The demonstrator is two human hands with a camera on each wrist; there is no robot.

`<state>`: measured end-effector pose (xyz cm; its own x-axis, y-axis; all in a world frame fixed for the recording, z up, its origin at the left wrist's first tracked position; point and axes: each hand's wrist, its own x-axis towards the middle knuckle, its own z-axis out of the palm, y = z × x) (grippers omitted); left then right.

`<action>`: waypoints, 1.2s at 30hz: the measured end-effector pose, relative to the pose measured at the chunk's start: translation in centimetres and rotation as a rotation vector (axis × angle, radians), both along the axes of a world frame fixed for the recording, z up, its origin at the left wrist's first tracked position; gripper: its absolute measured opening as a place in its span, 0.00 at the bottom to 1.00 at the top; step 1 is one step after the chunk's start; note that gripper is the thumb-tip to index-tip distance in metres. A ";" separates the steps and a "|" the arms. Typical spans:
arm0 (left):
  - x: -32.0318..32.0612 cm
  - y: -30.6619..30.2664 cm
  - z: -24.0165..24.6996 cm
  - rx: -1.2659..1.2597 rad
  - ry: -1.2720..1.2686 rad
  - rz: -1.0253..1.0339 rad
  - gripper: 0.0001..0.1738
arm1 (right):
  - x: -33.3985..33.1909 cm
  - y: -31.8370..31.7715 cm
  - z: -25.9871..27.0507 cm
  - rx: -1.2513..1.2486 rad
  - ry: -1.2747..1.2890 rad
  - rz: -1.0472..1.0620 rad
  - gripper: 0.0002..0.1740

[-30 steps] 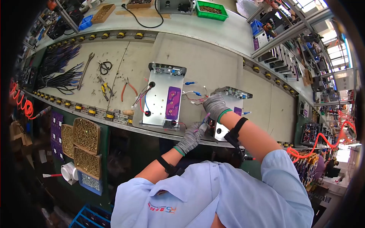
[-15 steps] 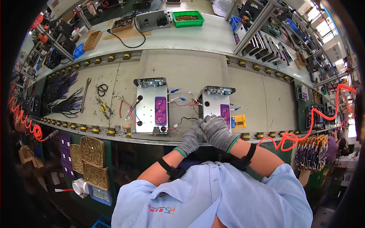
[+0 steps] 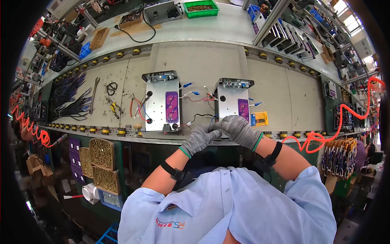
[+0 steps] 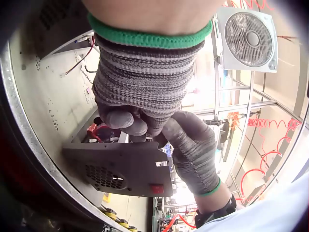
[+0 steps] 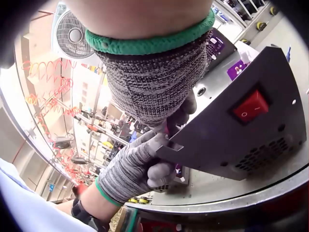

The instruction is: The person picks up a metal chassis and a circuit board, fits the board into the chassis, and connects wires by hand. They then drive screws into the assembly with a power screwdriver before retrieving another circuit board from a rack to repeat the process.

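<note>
Head view: at your far left, the cable bundle [image 3: 69, 106], the wrench [image 3: 95, 94] and the pliers [image 3: 114, 106] lie on the surface [image 3: 199, 57]. Nearer the middle, the left metal unit [image 3: 157, 103] lies flat, its purple label [image 3: 172, 106] facing up, and a black cable [image 3: 198, 115] runs from the gap beside it towards the right metal unit [image 3: 227, 106].

That right unit is what has changed. A second ago it lay askew, with your right hand up over it; now it lies roughly in line with its neighbour, and both your hands meet at its near end. That seems to bring the work down to that near edge — to one corner, by the wrist views.

Your left hand [image 3: 199, 139] comes in from the left, its fingers curled at the corner of the dark end panel [image 4: 116, 166], close against the other hand. Your right hand [image 3: 240, 131] reaches over the near end of the unit, its fingers bent down at that same corner. A small pinkish bit [image 5: 167, 129] shows by the fingertips — whether either hand grasps it, or is clenched on anything, you cannot tell from here.

Farther right, the panel's red switch [image 5: 251, 107] is uncovered, and the orange packet [image 3: 261, 122] lies just beside the right unit.
</note>
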<state>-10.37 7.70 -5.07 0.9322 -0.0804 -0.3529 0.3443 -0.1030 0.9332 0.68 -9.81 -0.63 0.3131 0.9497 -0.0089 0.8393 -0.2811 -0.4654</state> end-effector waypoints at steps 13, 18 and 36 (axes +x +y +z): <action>0.4 0.0 -0.6 0.395 -0.411 -0.012 0.15 | 1.2 0.2 2.6 -0.343 0.618 -0.489 0.18; 0.7 0.0 0.6 0.522 -0.368 -0.181 0.13 | 0.9 0.2 1.8 -0.417 0.204 -0.208 0.23; 3.1 2.0 -3.3 0.593 -0.127 -0.323 0.20 | 1.8 -2.0 0.2 -0.508 0.278 -0.278 0.20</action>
